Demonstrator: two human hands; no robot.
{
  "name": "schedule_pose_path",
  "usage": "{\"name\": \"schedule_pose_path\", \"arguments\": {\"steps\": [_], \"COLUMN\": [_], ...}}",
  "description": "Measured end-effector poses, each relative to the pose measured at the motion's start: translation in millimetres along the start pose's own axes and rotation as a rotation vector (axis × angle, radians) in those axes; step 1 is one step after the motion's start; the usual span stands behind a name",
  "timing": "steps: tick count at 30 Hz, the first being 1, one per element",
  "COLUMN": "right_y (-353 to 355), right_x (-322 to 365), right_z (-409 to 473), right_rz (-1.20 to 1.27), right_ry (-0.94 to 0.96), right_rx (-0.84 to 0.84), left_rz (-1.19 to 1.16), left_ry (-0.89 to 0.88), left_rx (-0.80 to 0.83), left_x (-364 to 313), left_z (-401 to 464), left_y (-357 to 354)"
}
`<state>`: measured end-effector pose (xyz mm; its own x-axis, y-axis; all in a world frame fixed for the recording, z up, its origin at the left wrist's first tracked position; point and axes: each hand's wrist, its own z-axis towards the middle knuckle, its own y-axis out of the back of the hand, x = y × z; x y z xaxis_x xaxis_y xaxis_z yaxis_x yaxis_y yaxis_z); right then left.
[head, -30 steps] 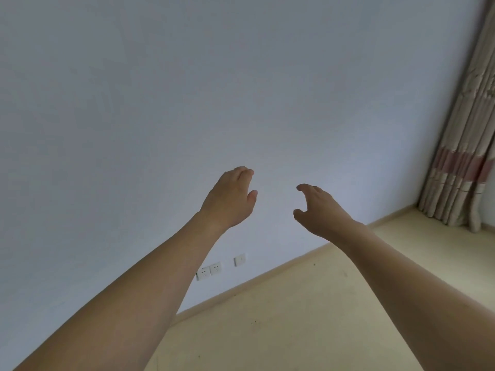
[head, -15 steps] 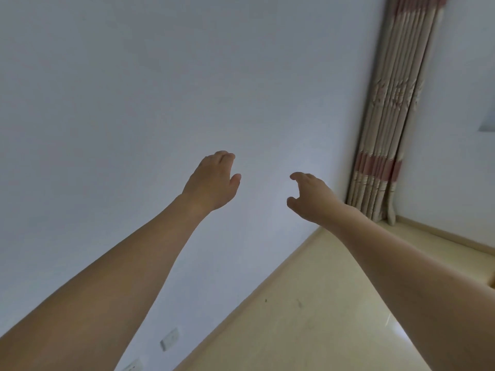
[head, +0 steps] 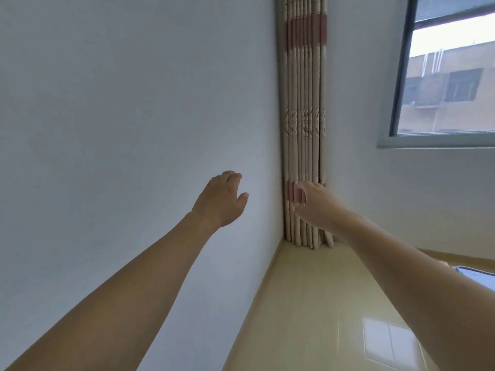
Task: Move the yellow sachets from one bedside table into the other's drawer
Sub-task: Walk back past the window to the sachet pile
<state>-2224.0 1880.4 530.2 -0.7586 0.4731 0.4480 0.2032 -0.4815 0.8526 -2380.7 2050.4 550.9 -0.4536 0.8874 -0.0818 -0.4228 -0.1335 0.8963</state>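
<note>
Sachets and both tables out of view. Our left hand (head: 223, 199) and right hand (head: 312, 203) hang loosely curled, holding nothing. Expect light, floppy, slick packets; we pinch by edges.

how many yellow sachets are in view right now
0. Both hands, left and right, are held out with nothing in them. Neither bedside table shows, so the sachets lie out of view.

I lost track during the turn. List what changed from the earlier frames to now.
The view swung right: the curtain moved to centre frame, a window came in and the wall sockets dropped out. Unchanged: left hand and right hand stay outstretched, loosely curled, holding nothing.
</note>
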Motion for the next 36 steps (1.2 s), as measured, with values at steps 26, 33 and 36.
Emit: {"name": "schedule_pose_path", "arguments": {"steps": [26,33,36], "right_y": [31.5,44.4,56.2], "right_x": [-272.7,-416.4,-485.1], "right_z": [542.3,625.5,658.9], "right_rz": [-0.179,-0.184,-0.216], "right_ry": [-0.301,-0.475,-0.517], "right_rx": [-0.24,-0.229,-0.216], "left_rz": [-0.288,-0.31,-0.322], "left_ry": [-0.42,-0.529,-0.565], "left_rx": [-0.088,0.031,0.053], "left_x": [-24.4,-116.6,-165.5], "left_z": [656.9,792.2,851.0], "left_y": [-270.4,-381.7,-424.1]}}
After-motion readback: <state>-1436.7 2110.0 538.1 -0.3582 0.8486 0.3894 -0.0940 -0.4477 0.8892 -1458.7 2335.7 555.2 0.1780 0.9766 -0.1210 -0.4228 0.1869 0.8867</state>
